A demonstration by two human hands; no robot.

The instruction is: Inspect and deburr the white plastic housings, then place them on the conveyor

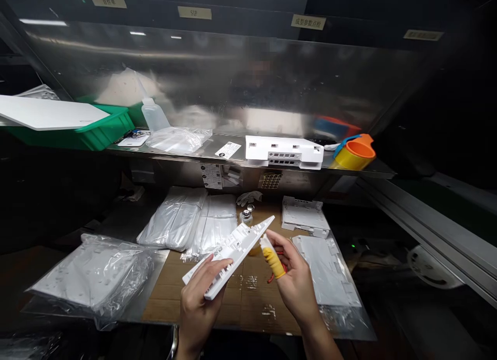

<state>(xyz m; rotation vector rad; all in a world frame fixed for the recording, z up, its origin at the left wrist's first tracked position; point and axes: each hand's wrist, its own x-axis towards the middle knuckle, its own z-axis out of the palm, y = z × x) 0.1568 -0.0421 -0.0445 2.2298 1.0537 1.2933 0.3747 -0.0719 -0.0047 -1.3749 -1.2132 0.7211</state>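
A white moulded plastic panel (240, 249) with clips and ribs along it is held tilted over the cardboard, its far end raised to the right. My left hand (204, 290) is closed around its near end, fingers along the edge. Beside the panel's right edge is my right hand (297, 277), with yellow wrapping (273, 261) around its thumb. Its fingers curl around a small tool with red handles (271, 279); most of the tool is hidden by the hand. Whether the right fingertips touch the panel I cannot tell.
Brown cardboard (171, 290) covers the bench. Stacked clear bags (173, 218), a bagged white panel (83, 272) and further white panels (324, 272) lie around. A small metal-topped bottle (246, 216) stands behind. Overhead, a shelf (186, 152) bears a green bin (112, 124) and yellow-orange tape rolls (354, 154).
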